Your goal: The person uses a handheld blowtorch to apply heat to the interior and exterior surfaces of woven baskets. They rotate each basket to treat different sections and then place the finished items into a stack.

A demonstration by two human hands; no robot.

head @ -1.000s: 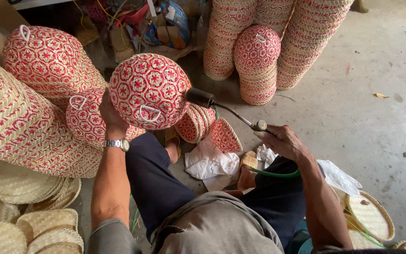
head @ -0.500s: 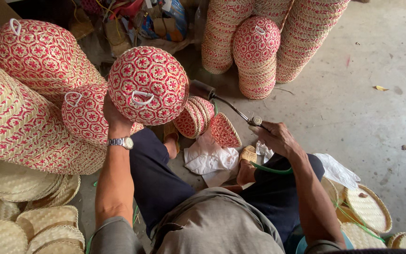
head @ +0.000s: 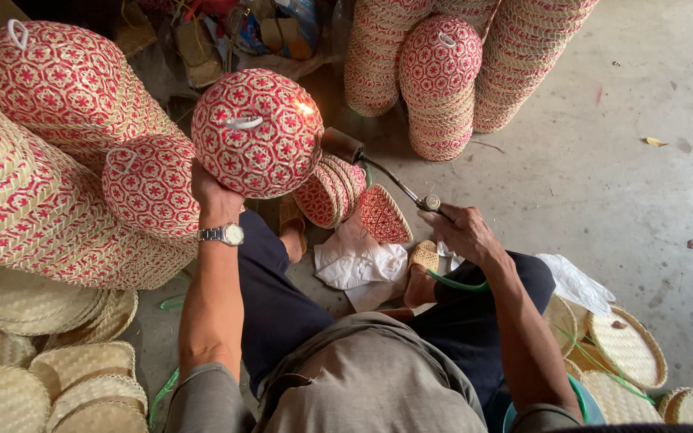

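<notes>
While the left hand [head: 216, 192] is closed on the lower rim of the round red-and-straw woven dome [head: 257, 132] and lifts it up from below, the right hand [head: 463, 232] is clamped around the handle of a gas torch [head: 378, 168]. A green hose [head: 455, 282] runs back from that handle. In the head view, the torch nozzle stands just to the right of the dome, and a small bright flame touches the dome's upper right side.

To do this step well, I think the flame should only brush the weave, so that loose fibres burn away without scorching the straw. The left wrist should turn the dome slowly, so each part meets the flame shortly. The fingers must stay under the dome, away from the hot side.

Left of the dome lie tall stacks of similar woven covers [head: 58, 160]. Behind it, to the right, more stacks [head: 443, 80] stand on the concrete floor [head: 643, 200]. Below the dome lies a white cloth [head: 358, 265], which should stay away from the flame.
</notes>
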